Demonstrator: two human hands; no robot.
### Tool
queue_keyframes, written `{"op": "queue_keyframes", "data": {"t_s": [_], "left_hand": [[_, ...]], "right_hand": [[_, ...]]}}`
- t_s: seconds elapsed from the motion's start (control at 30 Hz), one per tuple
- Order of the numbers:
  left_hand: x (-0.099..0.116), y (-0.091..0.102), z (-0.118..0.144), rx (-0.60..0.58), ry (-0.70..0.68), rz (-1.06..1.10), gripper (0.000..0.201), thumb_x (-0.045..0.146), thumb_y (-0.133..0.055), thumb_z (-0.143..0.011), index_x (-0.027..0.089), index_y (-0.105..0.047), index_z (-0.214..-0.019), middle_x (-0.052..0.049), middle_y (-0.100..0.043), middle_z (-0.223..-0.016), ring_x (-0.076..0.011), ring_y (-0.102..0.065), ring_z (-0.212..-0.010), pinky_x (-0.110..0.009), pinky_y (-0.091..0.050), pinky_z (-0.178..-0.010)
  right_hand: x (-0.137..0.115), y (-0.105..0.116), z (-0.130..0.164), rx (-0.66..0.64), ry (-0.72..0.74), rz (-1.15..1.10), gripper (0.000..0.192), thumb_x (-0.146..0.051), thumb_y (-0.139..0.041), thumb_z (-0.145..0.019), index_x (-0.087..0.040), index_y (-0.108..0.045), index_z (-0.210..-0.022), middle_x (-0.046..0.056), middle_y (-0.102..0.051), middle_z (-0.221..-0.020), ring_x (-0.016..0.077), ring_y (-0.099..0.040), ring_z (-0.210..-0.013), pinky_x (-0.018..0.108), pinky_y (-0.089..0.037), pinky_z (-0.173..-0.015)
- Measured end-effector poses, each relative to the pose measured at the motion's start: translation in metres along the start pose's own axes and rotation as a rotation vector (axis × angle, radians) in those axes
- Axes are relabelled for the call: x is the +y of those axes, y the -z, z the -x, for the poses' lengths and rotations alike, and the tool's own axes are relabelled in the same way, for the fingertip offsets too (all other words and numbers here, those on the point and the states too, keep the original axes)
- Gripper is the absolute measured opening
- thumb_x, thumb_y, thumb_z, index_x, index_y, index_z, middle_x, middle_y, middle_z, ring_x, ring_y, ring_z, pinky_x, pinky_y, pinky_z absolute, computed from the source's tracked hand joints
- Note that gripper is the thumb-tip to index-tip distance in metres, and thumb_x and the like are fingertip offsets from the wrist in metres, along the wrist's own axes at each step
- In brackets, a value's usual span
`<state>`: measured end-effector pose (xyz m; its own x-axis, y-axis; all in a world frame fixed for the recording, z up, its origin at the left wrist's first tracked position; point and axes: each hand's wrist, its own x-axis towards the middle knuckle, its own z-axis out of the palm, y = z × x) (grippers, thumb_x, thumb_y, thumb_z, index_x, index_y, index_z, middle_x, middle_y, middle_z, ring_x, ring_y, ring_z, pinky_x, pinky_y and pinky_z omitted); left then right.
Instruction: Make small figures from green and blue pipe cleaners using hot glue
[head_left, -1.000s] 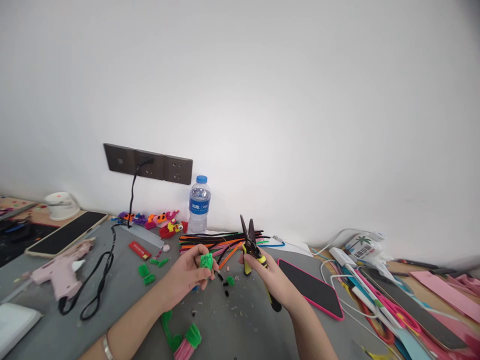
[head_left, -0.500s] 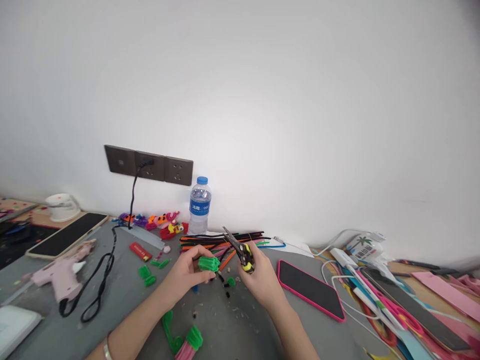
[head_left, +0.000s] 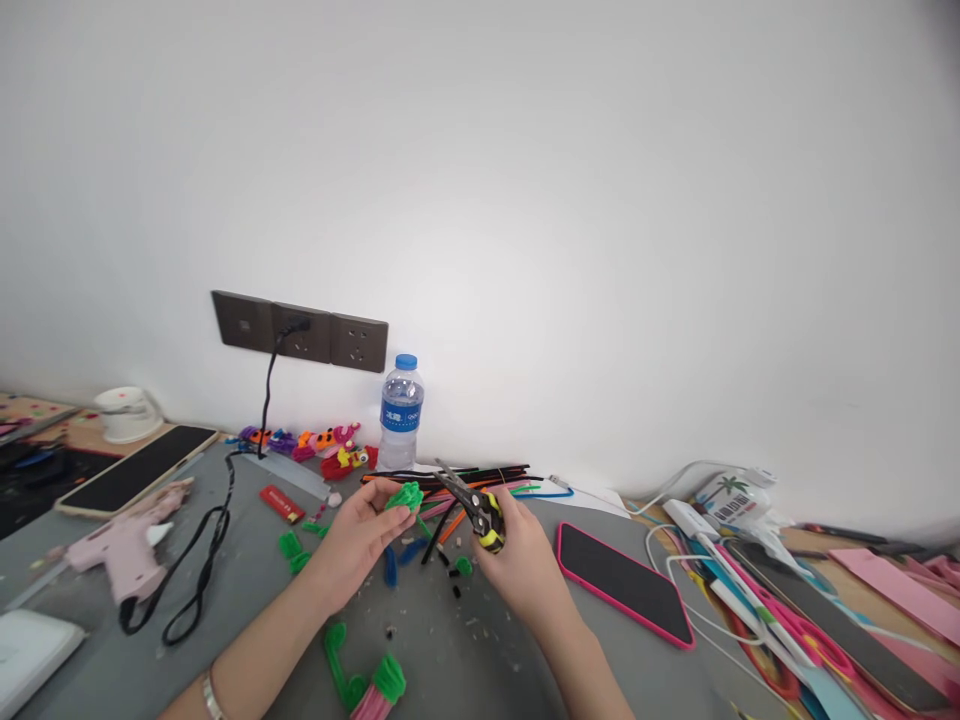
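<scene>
The left hand point(head_left: 360, 538) pinches while the right hand point(head_left: 520, 558) curls, apparently gripping, its far side hidden from view.

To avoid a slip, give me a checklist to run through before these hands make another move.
1. Left hand holding the bright-green fuzzy bundle: ok.
2. Right hand gripping the metal cutters with yellow-and-black handles: ok.
3. Cutters' dark metal blades apart from the left hand: ok.
4. Clear plastic bottle with blue cap upright and capped: ok.
5. Gray tabletop free of scraps: not ok; small black scraps lie there.
6. Pale-pink plastic glue gun cold: cannot tell.
</scene>
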<state>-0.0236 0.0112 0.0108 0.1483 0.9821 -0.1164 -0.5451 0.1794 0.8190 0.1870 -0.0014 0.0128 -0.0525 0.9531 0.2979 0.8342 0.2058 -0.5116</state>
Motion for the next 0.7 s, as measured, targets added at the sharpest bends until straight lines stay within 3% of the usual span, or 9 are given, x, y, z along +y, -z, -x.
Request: {"op": "queue_keyframes", "data": {"t_s": [0.4, 0.7], "left_hand": [[-0.002, -0.002, -0.001, 0.058, -0.105, -0.047, 0.032, 0.02, -0.089, -0.057, 0.018, -0.061, -0.072, 0.003, -0.059, -0.076, -0.0137, -0.058, -0.076, -0.027, -0.052, -0.076], [-0.009, 0.008, -0.005, 0.062, -0.213, -0.24, 0.028, 0.025, -0.084, -0.062, 0.019, -0.06, -0.075, 0.004, -0.05, -0.073, -0.0119, -0.05, -0.072, -0.021, -0.048, -0.064]], "right_hand": [[-0.015, -0.008, 0.008, -0.114, 0.007, 0.021, 0.018, -0.021, -0.054, -0.075, -0.021, -0.051, -0.092, 0.006, -0.064, -0.085, 0.0241, -0.059, -0.077, 0.027, -0.037, -0.063], [-0.02, -0.006, 0.008, -0.171, -0.006, 0.045, 0.02, -0.02, -0.054, -0.074, -0.02, -0.05, -0.094, 0.008, -0.064, -0.088, 0.0252, -0.057, -0.081, 0.028, -0.036, -0.066]]}}
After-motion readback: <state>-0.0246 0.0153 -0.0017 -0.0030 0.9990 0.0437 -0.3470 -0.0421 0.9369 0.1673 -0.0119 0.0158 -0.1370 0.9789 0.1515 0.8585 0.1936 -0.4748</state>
